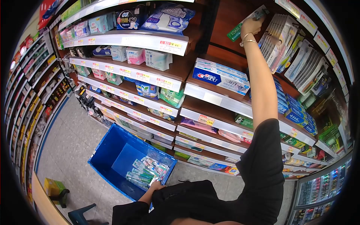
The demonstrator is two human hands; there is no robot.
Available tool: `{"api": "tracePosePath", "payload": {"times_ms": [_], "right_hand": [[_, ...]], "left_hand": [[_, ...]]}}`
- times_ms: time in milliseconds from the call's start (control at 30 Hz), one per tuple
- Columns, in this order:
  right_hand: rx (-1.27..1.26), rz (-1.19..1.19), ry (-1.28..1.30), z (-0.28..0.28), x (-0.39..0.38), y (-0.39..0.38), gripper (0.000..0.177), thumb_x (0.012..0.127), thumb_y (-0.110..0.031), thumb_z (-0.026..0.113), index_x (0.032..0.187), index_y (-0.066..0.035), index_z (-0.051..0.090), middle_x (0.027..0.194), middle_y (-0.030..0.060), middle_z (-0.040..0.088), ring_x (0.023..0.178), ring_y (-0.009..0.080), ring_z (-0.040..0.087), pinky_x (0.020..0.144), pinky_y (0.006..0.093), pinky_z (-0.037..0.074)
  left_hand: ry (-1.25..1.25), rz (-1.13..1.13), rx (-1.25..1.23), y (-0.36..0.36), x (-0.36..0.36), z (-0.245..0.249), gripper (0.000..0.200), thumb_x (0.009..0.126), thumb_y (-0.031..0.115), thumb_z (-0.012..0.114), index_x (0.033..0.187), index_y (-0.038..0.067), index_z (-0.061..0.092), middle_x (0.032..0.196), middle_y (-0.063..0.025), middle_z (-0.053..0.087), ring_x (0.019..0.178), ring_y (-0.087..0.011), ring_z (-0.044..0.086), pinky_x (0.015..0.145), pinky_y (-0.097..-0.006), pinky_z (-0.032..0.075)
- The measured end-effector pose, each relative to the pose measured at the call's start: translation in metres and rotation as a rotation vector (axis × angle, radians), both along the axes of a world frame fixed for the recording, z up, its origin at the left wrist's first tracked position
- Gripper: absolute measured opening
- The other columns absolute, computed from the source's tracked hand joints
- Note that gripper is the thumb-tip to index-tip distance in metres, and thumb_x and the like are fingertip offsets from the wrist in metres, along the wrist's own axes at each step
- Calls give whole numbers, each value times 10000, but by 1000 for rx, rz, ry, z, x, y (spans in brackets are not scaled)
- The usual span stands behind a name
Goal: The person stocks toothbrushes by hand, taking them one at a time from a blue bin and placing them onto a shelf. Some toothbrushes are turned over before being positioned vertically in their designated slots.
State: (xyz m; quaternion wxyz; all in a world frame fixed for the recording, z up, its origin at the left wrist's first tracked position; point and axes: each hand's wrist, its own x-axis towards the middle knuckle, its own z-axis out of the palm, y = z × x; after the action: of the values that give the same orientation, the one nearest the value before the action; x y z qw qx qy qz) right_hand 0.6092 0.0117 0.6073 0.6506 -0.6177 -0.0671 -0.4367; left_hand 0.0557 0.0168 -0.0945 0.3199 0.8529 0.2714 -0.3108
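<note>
High on the shelf, my right hand is closed around a narrow green Darlie toothbrush pack. To its right stands a row of upright white toothbrush packs. Down at the near side of a blue plastic bin, my left hand is closed; its fingers are partly hidden, and I cannot make out what they hold. Several green and white toothbrush packs lie in a loose pile inside the bin, just beyond that hand.
A Crest toothpaste box sits on the shelf below my right arm. Sanitary pad packs fill the shelves to the left. More blue toothpaste boxes stand at right. On the floor are a dark stool and a yellow box.
</note>
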Motion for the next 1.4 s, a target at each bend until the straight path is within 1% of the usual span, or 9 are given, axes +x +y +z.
{"api": "tracePosePath", "payload": {"times_ms": [200, 400, 733, 867, 1000, 1067, 1167, 1233, 1400], "right_hand": [[-136, -91, -161, -12, 17, -25, 520, 863, -92, 450, 1359, -198, 333, 1113, 268, 559, 1018, 414, 549, 871, 485, 428], [-291, -209, -282, -36, 60, -35, 546, 832, -68, 448, 1338, 42, 273, 1243, 374, 386, 1173, 481, 383, 1006, 476, 306], [-547, 117, -273, -87, -8, -37, 754, 747, -52, 514, 1372, 105, 122, 1371, 404, 117, 1289, 512, 170, 1091, 449, 174], [-602, 344, -539, -124, -151, -49, 581, 819, -45, 532, 1357, 9, 320, 1401, 187, 327, 1311, 316, 305, 1071, 372, 249], [-662, 1015, -233, -230, -298, -66, 374, 802, 25, 494, 1174, 65, 497, 1180, 195, 543, 1131, 308, 507, 982, 385, 365], [-803, 1184, -246, -321, -334, -52, 326, 805, 28, 498, 1130, 34, 532, 1051, 170, 600, 1032, 321, 560, 914, 384, 414], [-824, 1416, 280, -472, -390, -46, 311, 801, 36, 494, 1105, -1, 550, 996, 153, 615, 975, 302, 581, 858, 369, 435], [-956, 1372, 262, -552, -414, -53, 274, 804, 15, 488, 1067, -13, 560, 948, 135, 620, 918, 301, 584, 815, 379, 447], [-1391, 1369, 24, -648, -446, -79, 201, 747, -51, 531, 931, -89, 603, 768, 21, 617, 764, 189, 572, 774, 360, 367]], "left_hand": [[21, -4, -9, -1, 3, 6, 771, 691, 677, 545, 985, -29, 644, 1045, -254, 607, 1019, -358, 580, 856, -422, 473], [15, 15, 19, -4, 4, 16, 762, 704, 664, 541, 1037, -16, 625, 1074, -248, 598, 1016, -361, 582, 866, -422, 468], [19, 6, 10, -5, 3, 20, 787, 719, 657, 531, 1093, -32, 585, 1096, -257, 584, 1037, -366, 568, 874, -422, 461], [-29, 12, 8, -9, -1, 18, 791, 722, 644, 531, 1106, -47, 576, 1125, -253, 573, 1109, -391, 510, 959, -429, 391], [-144, 38, 84, -20, -10, 13, 794, 751, 646, 468, 1126, -48, 564, 1191, -225, 548, 1263, -372, 360, 1095, -462, 157], [-252, 38, 92, -22, -16, -22, 782, 749, 661, 458, 1079, -34, 601, 1151, -228, 566, 1209, -374, 427, 1093, -462, 162], [-482, 321, 69, -23, -20, 36, 830, 788, 722, 341, 1030, -16, 634, 1119, -233, 578, 1112, -359, 515, 988, -426, 354], [-198, 590, -268, -7, -23, 71, 698, 840, 647, 353, 1047, 41, 631, 928, -213, 643, 931, -362, 603, 849, -432, 458], [-184, 834, -15, -9, -74, -37, 360, 802, 350, 554, 968, 42, 639, 924, -234, 631, 908, -376, 601, 821, -452, 467]]}}
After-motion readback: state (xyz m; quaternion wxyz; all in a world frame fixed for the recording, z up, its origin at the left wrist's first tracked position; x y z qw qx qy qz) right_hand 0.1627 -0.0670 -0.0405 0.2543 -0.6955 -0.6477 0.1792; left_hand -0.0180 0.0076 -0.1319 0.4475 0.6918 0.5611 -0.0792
